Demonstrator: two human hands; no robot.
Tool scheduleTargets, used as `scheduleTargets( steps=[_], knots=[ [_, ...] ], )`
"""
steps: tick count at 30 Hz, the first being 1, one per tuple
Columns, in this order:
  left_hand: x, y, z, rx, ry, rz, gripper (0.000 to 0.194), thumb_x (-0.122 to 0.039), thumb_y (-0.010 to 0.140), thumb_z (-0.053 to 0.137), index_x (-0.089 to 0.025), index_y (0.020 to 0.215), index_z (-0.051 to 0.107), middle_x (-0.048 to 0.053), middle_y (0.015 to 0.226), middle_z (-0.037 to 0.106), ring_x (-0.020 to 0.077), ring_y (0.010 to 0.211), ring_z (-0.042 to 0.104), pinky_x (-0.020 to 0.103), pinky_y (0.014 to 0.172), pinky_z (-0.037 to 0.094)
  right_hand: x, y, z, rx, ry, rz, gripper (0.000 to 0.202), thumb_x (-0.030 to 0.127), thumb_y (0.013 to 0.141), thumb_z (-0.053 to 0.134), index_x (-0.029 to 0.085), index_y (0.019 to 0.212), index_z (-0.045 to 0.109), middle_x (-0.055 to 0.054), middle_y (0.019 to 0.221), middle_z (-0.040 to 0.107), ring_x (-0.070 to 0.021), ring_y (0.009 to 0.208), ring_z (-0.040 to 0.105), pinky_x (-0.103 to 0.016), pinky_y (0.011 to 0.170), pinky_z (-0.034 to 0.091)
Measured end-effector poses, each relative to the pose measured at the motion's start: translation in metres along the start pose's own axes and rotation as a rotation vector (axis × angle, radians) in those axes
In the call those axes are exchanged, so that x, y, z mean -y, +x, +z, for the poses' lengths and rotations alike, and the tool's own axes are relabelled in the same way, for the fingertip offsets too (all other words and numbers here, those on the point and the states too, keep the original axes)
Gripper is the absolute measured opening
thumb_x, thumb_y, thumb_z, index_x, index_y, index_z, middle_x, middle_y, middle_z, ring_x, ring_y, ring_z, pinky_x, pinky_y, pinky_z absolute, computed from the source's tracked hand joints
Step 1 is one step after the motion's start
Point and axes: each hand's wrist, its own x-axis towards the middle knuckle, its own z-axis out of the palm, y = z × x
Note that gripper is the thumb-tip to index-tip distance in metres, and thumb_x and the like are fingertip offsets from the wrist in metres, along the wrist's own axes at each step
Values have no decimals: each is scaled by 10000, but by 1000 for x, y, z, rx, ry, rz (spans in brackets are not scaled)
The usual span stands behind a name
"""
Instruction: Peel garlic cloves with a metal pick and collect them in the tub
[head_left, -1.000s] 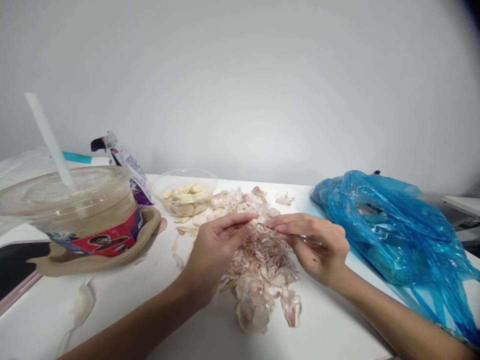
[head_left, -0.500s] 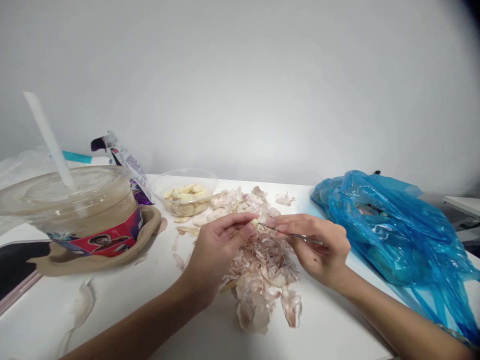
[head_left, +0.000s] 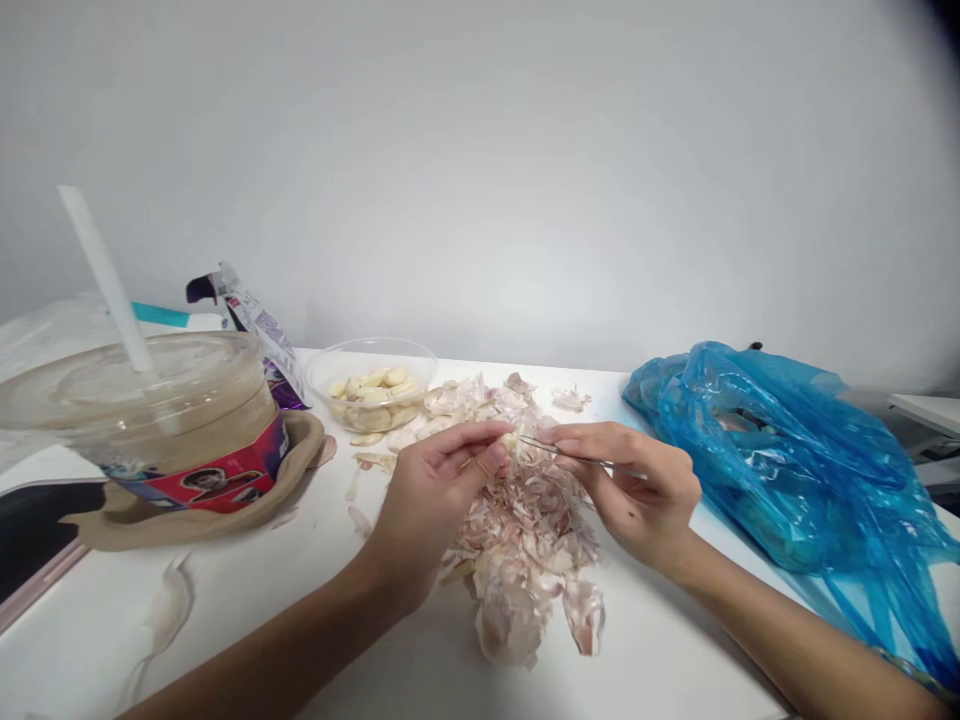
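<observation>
Between the thumb and fingers of my left hand (head_left: 442, 485) is a pale garlic clove (head_left: 511, 441), partly covered by the fingertips. My right hand (head_left: 637, 485) pinches thin metal tweezers (head_left: 551, 447), their two tips spread slightly and pointing at the clove's right side. Whether the tips touch the clove I cannot tell. Below and behind both hands lies a heap of papery garlic skins (head_left: 517, 520). A clear plastic bowl (head_left: 373, 415) of peeled cloves stands beyond my left hand.
On the left, a large drink cup (head_left: 202, 430) with a straw sits in a cardboard holder (head_left: 225, 535), beside a dark phone-like device (head_left: 45, 530). An upright snack wrapper (head_left: 262, 330) stands behind. A blue plastic bag (head_left: 772, 460) fills the right side. A wall closes off the back.
The tweezers' tips have parted and now show as two prongs, slightly away from the clove. The clove appears turned a little in my left fingers. Both hands stay in nearly the same place.
</observation>
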Motion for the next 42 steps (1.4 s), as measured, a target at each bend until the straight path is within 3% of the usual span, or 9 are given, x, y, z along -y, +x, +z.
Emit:
scheduleTargets(
  steps=[30, 42],
  knots=[
    [4, 1, -3, 70, 42, 35, 219, -302, 727, 691, -217, 929, 684, 31, 885, 709, 166, 851, 619, 280, 787, 483, 2, -1, -2, 62, 22, 5, 337, -58, 734, 542, 187, 940, 649, -38, 868, 722, -176, 839, 689, -288, 692, 578],
    [2, 6, 1, 69, 56, 22, 242, -300, 721, 695, -188, 934, 670, 44, 919, 710, 165, 850, 638, 260, 772, 493, -3, 0, 2, 78, -35, -13, 248, 0, 796, 537, 186, 932, 628, -55, 871, 721, -152, 852, 681, -266, 726, 552]
  ],
)
